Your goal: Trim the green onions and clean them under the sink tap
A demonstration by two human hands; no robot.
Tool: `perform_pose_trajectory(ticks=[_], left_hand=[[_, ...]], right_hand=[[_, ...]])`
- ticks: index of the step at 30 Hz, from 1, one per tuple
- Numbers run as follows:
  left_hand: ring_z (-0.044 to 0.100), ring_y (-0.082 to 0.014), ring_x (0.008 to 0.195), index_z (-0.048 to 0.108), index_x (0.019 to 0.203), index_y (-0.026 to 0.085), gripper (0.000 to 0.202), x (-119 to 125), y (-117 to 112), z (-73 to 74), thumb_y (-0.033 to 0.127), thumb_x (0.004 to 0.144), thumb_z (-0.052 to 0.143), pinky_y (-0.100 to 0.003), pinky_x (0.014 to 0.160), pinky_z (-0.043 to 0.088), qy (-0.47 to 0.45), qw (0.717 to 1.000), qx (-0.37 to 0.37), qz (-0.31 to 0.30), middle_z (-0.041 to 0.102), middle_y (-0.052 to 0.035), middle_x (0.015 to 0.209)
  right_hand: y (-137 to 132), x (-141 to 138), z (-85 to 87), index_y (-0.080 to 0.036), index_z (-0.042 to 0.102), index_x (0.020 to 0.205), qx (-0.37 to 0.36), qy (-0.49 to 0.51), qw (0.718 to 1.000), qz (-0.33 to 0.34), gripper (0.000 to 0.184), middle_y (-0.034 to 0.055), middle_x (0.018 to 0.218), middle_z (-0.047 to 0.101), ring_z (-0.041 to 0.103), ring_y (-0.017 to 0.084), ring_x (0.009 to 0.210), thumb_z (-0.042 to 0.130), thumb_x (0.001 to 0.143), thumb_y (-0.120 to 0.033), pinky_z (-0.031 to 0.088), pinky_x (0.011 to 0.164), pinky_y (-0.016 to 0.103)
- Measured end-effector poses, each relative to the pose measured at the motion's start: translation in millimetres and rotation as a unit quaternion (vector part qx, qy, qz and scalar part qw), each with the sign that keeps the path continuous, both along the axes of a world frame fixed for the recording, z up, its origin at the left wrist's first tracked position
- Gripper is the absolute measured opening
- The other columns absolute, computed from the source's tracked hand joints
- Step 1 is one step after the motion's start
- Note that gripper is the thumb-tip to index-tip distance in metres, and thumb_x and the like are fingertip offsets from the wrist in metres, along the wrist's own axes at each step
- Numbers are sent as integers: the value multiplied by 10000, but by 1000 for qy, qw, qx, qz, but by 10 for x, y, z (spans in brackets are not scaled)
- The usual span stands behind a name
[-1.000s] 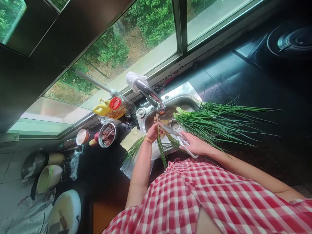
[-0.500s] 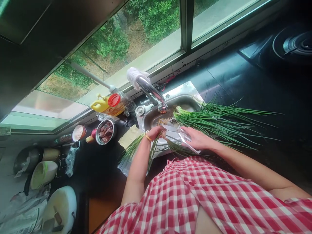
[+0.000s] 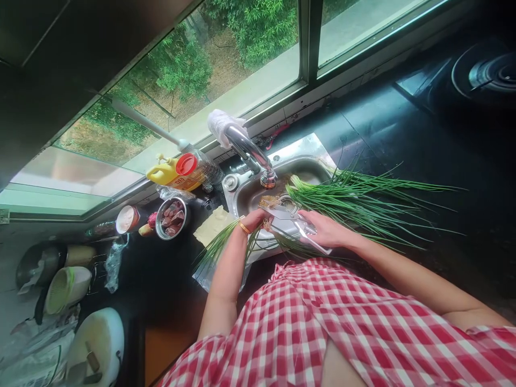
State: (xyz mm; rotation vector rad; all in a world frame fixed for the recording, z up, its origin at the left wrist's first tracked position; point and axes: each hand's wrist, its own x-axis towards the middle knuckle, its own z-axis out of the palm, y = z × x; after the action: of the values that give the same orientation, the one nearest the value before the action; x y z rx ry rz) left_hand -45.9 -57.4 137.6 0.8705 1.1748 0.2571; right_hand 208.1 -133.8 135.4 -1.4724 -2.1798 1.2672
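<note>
Over the front of the sink, my left hand (image 3: 258, 219) is closed round the root ends of a small bunch of scallions (image 3: 221, 241). Their green leaves trail to the left, past my wrist. My right hand (image 3: 322, 228) grips a pair of scissors (image 3: 303, 226) with pale handles. The blades point left, beside the scallion roots near my left fingers. Behind and right of my right hand, a larger bunch of scallions (image 3: 346, 198) lies with white ends in the metal sink (image 3: 245, 196) and leaves over the counter. Brownish scraps (image 3: 268, 201) lie in the basin.
A faucet (image 3: 268, 174) arches over the basin. Left of it stand a yellow jug (image 3: 163, 173), a red-lidded jar (image 3: 186, 164) and a metal bowl of dark red chunks (image 3: 171, 217). A round board (image 3: 100, 344) sits lower left; a stove burner (image 3: 494, 75) is at far right.
The scissor blades look closer together than before, and the roots at my left hand have shifted slightly. Both hands stay in nearly the same place.
</note>
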Motion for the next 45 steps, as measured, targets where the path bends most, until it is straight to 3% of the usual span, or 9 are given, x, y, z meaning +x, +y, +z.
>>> perform_pose_trajectory(ticks=[7, 11, 21, 27, 32, 37, 40, 43, 45], left_hand=[[368, -58, 391, 520, 521, 142, 166, -25, 6, -13, 239, 649, 560, -199, 392, 238, 1, 998, -58, -24, 418, 20, 467], [332, -44, 376, 509, 517, 139, 199, -23, 4, -32, 254, 662, 582, -196, 397, 256, -48, 996, -79, -18, 395, 29, 464], [283, -39, 320, 513, 547, 143, 299, -75, 63, -303, 307, 796, 522, -197, 438, 328, -74, 990, -120, -24, 346, 50, 379], [292, -40, 329, 520, 580, 145, 271, -79, 73, -417, 327, 776, 561, -191, 439, 325, -58, 990, -123, -42, 351, 58, 388], [299, -40, 345, 509, 612, 157, 253, -120, 121, -498, 350, 751, 595, -185, 424, 310, -89, 987, -134, -31, 347, 71, 424], [526, -102, 509, 588, 858, 147, 301, -204, 154, -414, 424, 751, 637, -224, 523, 428, -83, 991, -83, 61, 535, 9, 591], [545, -91, 562, 630, 1024, 137, 337, -274, 151, -310, 321, 746, 676, -218, 549, 432, -63, 994, -12, 89, 620, -21, 729], [521, -74, 555, 682, 947, 131, 236, -377, 172, -207, 181, 717, 692, -212, 551, 434, -6, 991, 67, 116, 623, -12, 715], [517, -70, 540, 680, 864, 138, 149, -471, 213, -103, 196, 727, 688, -216, 556, 445, 38, 981, 118, 150, 612, 0, 678]], right_hand=[[20, 9, -58, -169, 502, 1317, -7, 31, 999, 7, 627, 109, 1085, 641, 596, 227, 912, 640, 752, -404, 443, 783, 299], [32, 10, -118, -167, 550, 1273, -21, 68, 997, 9, 507, 83, 1062, 676, 609, 200, 873, 562, 788, -315, 449, 764, 271], [-148, -115, -432, -153, 580, 1284, -73, 97, 991, -63, 493, 73, 1024, 726, 662, 209, 870, 522, 817, -302, 492, 817, 289], [-192, -146, -409, -139, 570, 1299, -97, 87, 989, -74, 506, 92, 1055, 722, 668, 220, 890, 534, 819, -295, 488, 825, 291], [-200, -77, -375, -172, 619, 1226, -104, 94, 987, -75, 442, 52, 937, 731, 655, 209, 813, 541, 823, -337, 486, 762, 292], [-228, -6, -506, -163, 601, 1241, -102, 111, 977, -151, 496, 72, 997, 720, 647, 217, 864, 579, 807, -401, 493, 818, 334], [-260, 8, -601, -118, 568, 1275, -137, 122, 960, -210, 584, 83, 904, 721, 654, 221, 792, 603, 788, -439, 511, 793, 368], [-310, 22, -640, -103, 550, 1287, -176, 169, 941, -234, 597, 77, 856, 722, 661, 213, 757, 606, 794, -434, 522, 776, 369], [-346, 35, -640, -107, 559, 1279, -192, 197, 930, -244, 589, 86, 878, 726, 668, 215, 784, 627, 785, -420, 526, 780, 358]])
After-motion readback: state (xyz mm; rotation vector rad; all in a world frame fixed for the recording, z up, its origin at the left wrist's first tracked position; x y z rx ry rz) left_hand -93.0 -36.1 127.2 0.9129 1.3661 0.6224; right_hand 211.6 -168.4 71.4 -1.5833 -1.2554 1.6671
